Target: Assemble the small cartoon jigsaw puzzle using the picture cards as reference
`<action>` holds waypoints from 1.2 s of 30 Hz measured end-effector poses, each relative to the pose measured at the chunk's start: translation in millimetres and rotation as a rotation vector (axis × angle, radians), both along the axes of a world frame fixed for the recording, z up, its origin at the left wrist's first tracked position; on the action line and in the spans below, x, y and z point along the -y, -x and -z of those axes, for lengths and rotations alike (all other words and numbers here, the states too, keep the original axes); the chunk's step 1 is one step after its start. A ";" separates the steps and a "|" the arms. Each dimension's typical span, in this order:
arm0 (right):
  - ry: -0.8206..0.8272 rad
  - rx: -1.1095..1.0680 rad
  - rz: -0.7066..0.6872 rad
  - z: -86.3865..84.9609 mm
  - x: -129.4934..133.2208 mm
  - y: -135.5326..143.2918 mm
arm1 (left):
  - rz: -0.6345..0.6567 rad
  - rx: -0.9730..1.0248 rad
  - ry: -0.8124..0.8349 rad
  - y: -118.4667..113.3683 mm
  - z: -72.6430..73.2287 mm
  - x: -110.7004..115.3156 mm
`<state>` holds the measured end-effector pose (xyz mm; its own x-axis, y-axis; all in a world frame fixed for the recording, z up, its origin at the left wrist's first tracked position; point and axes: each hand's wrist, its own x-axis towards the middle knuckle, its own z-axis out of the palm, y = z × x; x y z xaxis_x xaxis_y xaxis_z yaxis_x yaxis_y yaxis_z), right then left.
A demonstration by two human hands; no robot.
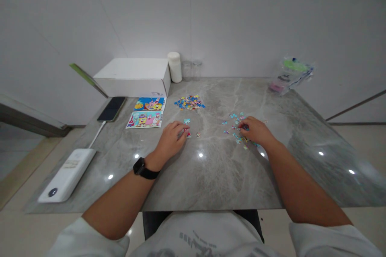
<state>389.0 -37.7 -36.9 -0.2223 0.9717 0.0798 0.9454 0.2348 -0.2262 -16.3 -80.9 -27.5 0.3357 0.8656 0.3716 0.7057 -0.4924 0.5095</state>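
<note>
My left hand point(173, 138), with a black watch point(146, 168) on its wrist, rests with fingers stretched over a few small puzzle pieces point(187, 121). Its fingertips partly cover them, and it looks open. One loose piece point(198, 135) lies just right of those fingers. On the right, my right hand point(256, 129) is curled over a scattered group of mostly light-blue puzzle pieces point(238, 139). Its thumb and fingertips come together at a puzzle piece that they largely hide. Farther back sits a dense pile of multicoloured puzzle pieces point(189, 103).
Two cartoon picture cards point(144, 119) lie left of the pile. Beyond them are a white box point(129, 87), a white bottle point(175, 67) and two clear glasses point(197, 71). A phone point(111, 109) is cabled to a white power bank point(68, 174). A plastic bag point(291, 76) sits back right.
</note>
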 end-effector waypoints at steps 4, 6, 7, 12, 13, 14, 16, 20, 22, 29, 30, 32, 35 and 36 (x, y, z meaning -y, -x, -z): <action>-0.034 -0.049 -0.004 1.2 -4.0 -3.9 | 0.007 0.013 -0.004 0.6 -0.8 -0.5; -0.053 -0.071 0.012 0.0 -2.9 -4.1 | 0.006 0.017 -0.010 1.4 0.0 -1.2; -0.063 -0.075 0.020 -1.1 -1.8 -3.5 | 0.006 0.018 -0.014 1.7 0.7 -1.5; -0.045 -0.038 0.009 -4.9 3.7 2.0 | 0.014 0.033 -0.028 1.4 3.0 -1.9; -0.033 -0.034 0.007 -4.7 3.9 2.7 | 0.015 0.033 -0.028 1.1 2.8 -1.6; -0.026 -0.037 0.008 -4.2 3.8 2.9 | 0.016 0.032 -0.027 0.8 2.4 -1.2; -0.027 -0.063 0.010 -3.2 2.7 2.5 | 0.018 0.029 -0.025 0.5 1.3 -0.6; -0.035 -0.228 0.059 -4.2 1.7 2.3 | 0.018 0.038 -0.031 0.6 -0.6 0.0; -0.011 -0.419 0.112 -7.7 3.0 5.5 | 0.020 0.039 -0.034 0.6 -0.6 0.1; 0.096 -1.076 0.139 -38.6 16.2 38.9 | 0.025 0.115 -0.020 -2.6 -3.4 0.7; 0.104 -1.110 0.132 -44.3 18.4 45.0 | 0.018 0.148 -0.018 -3.8 -6.9 1.1; 0.124 -1.156 0.112 -54.5 22.3 57.5 | 0.008 0.214 -0.016 -7.4 -17.5 2.1; 0.125 -1.197 0.088 -62.9 26.4 78.2 | 0.032 0.270 -0.002 -17.6 -38.3 4.3; 0.121 -1.206 0.081 -63.4 27.3 85.7 | 0.042 0.279 0.004 -22.6 -44.5 5.1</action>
